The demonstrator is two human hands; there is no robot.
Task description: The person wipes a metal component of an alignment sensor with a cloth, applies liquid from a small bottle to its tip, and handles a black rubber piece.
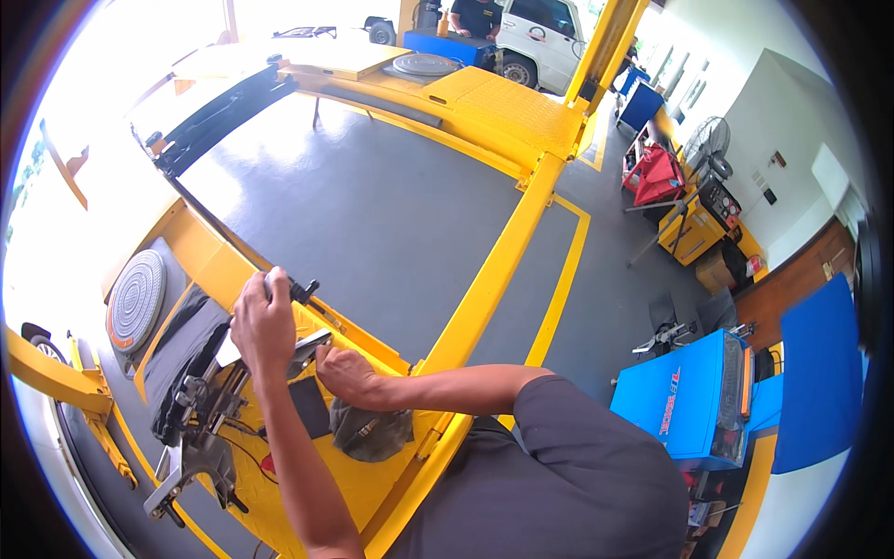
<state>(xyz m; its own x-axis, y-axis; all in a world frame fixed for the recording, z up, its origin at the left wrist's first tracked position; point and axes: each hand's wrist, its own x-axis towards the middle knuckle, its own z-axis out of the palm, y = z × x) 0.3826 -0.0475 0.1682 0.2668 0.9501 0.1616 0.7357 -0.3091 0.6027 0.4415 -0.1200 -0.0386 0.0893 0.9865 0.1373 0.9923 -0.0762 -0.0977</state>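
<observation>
My left hand is closed around the upper part of a metal wheel clamp with a black knob, above the yellow lift platform. My right hand is curled into a fist at the end of a silver bar; whatever its fingers hold is hidden. Another silver wheel clamp with black-tipped arms lies on the platform, left of my left forearm. Beneath my hands are a dark square pad and a grey cap. Crumpled black cloth lies at the left.
A round turnplate sits on the left runway. A yellow beam crosses beside me on the right. Further right stand a blue cabinet, a red trolley and a fan. At the back are a person and a white vehicle.
</observation>
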